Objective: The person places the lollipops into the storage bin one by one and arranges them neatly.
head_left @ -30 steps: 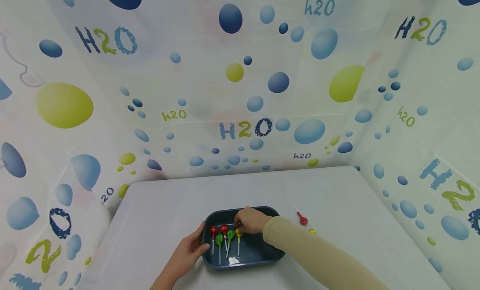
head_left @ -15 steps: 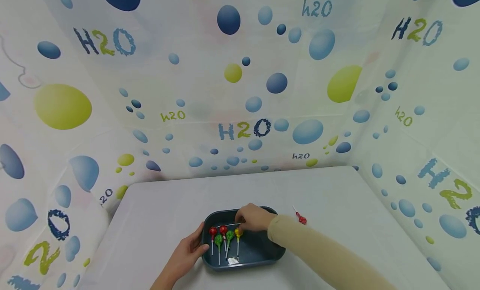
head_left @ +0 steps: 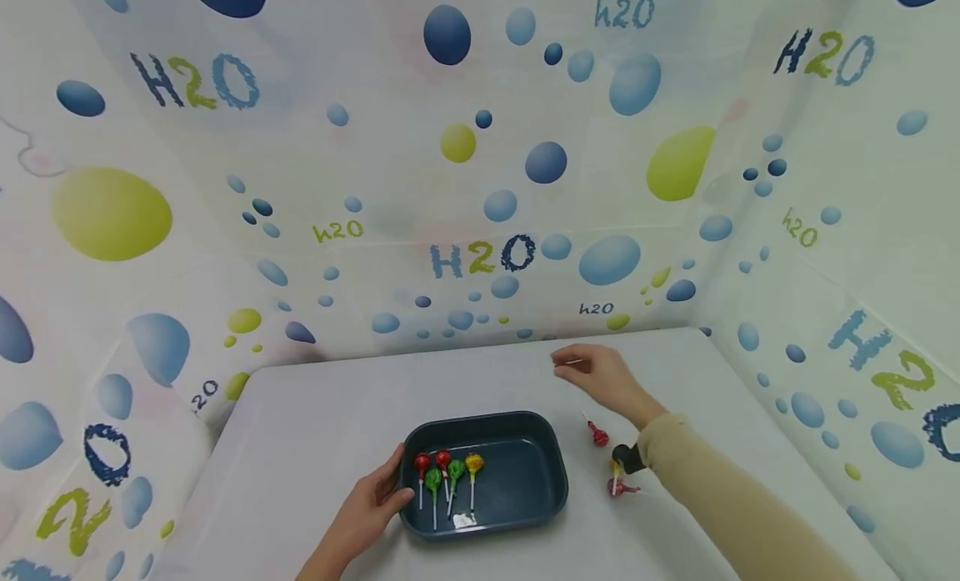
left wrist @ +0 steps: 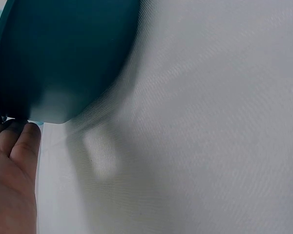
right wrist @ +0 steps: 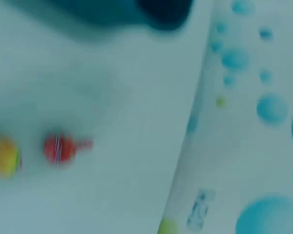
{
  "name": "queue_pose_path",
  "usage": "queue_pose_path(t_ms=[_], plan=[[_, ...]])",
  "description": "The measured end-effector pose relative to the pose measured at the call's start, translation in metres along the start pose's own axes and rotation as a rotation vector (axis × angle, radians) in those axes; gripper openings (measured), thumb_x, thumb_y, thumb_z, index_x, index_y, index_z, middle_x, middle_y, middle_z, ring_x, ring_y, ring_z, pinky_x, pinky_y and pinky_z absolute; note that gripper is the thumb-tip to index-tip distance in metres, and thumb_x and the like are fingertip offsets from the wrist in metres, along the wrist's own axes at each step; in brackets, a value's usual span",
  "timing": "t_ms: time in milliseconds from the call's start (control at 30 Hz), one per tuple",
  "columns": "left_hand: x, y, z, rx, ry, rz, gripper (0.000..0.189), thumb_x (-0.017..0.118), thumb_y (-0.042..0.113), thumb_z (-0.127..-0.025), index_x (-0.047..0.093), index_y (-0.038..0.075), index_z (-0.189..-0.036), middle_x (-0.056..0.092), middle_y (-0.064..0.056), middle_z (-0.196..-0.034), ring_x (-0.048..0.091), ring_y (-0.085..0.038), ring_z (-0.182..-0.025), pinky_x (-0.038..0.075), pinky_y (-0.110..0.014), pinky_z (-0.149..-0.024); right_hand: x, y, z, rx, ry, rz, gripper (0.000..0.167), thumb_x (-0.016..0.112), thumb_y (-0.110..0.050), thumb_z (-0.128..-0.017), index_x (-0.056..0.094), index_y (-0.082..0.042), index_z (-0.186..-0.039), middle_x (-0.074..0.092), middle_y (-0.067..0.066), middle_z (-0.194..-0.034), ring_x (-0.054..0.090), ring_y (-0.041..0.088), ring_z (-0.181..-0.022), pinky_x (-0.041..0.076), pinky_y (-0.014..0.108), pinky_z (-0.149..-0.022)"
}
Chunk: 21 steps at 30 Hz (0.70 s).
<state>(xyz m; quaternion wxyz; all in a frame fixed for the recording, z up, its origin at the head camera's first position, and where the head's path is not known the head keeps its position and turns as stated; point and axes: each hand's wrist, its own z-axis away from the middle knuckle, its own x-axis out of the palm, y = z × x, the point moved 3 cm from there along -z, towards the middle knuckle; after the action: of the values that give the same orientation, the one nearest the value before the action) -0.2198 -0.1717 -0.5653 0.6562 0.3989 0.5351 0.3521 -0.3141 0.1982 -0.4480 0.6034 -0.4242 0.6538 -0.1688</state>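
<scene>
My left hand (head_left: 372, 499) grips the left end of a dark blue tray (head_left: 525, 523), thumb on the rim and fingers along the outside. In the left wrist view its fingers (left wrist: 23, 146) meet the tray's edge (left wrist: 63, 63). Inside the tray's left half lie two red lollipops (head_left: 422, 462), two green lollipops (head_left: 433, 479) and a yellow lollipop (head_left: 474, 463), sticks toward me. My right hand (head_left: 603, 383) is raised over the table's back right, nothing visible between thumb and fingers. Below it lies a red lollipop (head_left: 598, 436); nearer me are a yellow lollipop (head_left: 616, 473) and a pinkish-red lollipop (head_left: 618, 488).
A white cloth covers the table (head_left: 337, 406). Behind it and at both sides hang white curtains (head_left: 390, 147) printed with blue and green drops. A black wrist camera (head_left: 627, 458) under the right sleeve partly covers the loose yellow lollipop.
My right hand has let go of the yellow lollipop in the tray and moved up and right, out over the table. The left hand keeps its grip on the tray.
</scene>
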Motion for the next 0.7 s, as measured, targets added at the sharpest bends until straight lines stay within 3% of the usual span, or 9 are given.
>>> queue_pose_path(t_ms=[133, 233, 333, 400, 500, 600, 700], plan=[[0.001, -0.001, 0.0, 0.003, -0.004, -0.005, 0.073, 0.069, 0.007, -0.096, 0.032, 0.001, -0.158, 0.034, -0.019, -0.164, 0.041, -0.037, -0.148, 0.048, -0.037, -0.112, -0.031, 0.028, 0.015, 0.08, 0.082, 0.038, 0.03, 0.07, -0.017, -0.098, 0.071, -0.003, -0.124, 0.074, 0.016, -0.121, 0.073, 0.031, -0.108, 0.064, 0.045, -0.095], [0.0, -0.001, 0.0, 0.003, -0.003, -0.018, 0.073, 0.069, 0.008, -0.096, 0.032, 0.002, -0.159, 0.034, -0.019, -0.164, 0.041, -0.036, -0.148, 0.048, -0.037, -0.113, -0.036, 0.049, 0.027, 0.129, 0.086, 0.06, 0.03, 0.069, -0.016, -0.099, 0.07, -0.003, -0.126, 0.073, 0.017, -0.122, 0.072, 0.032, -0.11, 0.063, 0.047, -0.097], [-0.001, -0.001, 0.0, -0.005, 0.002, -0.018, 0.073, 0.069, 0.008, -0.096, 0.032, 0.003, -0.159, 0.033, -0.018, -0.165, 0.039, -0.035, -0.149, 0.047, -0.036, -0.113, -0.029, 0.068, 0.037, 0.135, 0.022, 0.099, 0.029, 0.068, -0.013, -0.098, 0.07, -0.002, -0.125, 0.073, 0.019, -0.123, 0.072, 0.033, -0.11, 0.062, 0.047, -0.098], [-0.002, -0.001, -0.001, -0.011, 0.004, -0.019, 0.073, 0.069, 0.008, -0.096, 0.032, 0.004, -0.159, 0.033, -0.017, -0.165, 0.039, -0.034, -0.149, 0.046, -0.037, -0.113, -0.02, 0.078, 0.042, 0.107, -0.06, 0.194, 0.028, 0.069, -0.009, -0.097, 0.071, -0.002, -0.124, 0.073, 0.019, -0.122, 0.072, 0.032, -0.109, 0.062, 0.047, -0.097], [-0.001, 0.0, -0.001, -0.011, 0.003, -0.025, 0.073, 0.069, 0.008, -0.096, 0.032, 0.003, -0.159, 0.033, -0.018, -0.164, 0.04, -0.035, -0.149, 0.046, -0.038, -0.113, -0.008, 0.089, 0.048, -0.047, -0.23, 0.472, 0.029, 0.073, -0.007, -0.093, 0.074, -0.007, -0.122, 0.075, 0.013, -0.121, 0.072, 0.029, -0.111, 0.062, 0.045, -0.098], [0.001, 0.0, -0.001, -0.01, -0.005, -0.031, 0.073, 0.07, 0.009, -0.096, 0.032, 0.002, -0.158, 0.034, -0.019, -0.164, 0.04, -0.037, -0.148, 0.047, -0.039, -0.113, 0.002, 0.093, 0.052, -0.361, -0.39, 0.827, 0.037, 0.079, -0.01, -0.087, 0.075, -0.013, -0.123, 0.076, 0.004, -0.123, 0.071, 0.023, -0.118, 0.063, 0.038, -0.098], [0.001, 0.002, 0.0, -0.012, -0.011, -0.028, 0.074, 0.07, 0.009, -0.096, 0.032, 0.002, -0.159, 0.034, -0.019, -0.164, 0.04, -0.037, -0.148, 0.047, -0.038, -0.112, 0.007, 0.094, 0.054, -0.678, -0.479, 1.068, 0.049, 0.084, -0.017, -0.08, 0.073, -0.018, -0.128, 0.073, -0.002, -0.129, 0.068, 0.015, -0.123, 0.062, 0.03, -0.097]])
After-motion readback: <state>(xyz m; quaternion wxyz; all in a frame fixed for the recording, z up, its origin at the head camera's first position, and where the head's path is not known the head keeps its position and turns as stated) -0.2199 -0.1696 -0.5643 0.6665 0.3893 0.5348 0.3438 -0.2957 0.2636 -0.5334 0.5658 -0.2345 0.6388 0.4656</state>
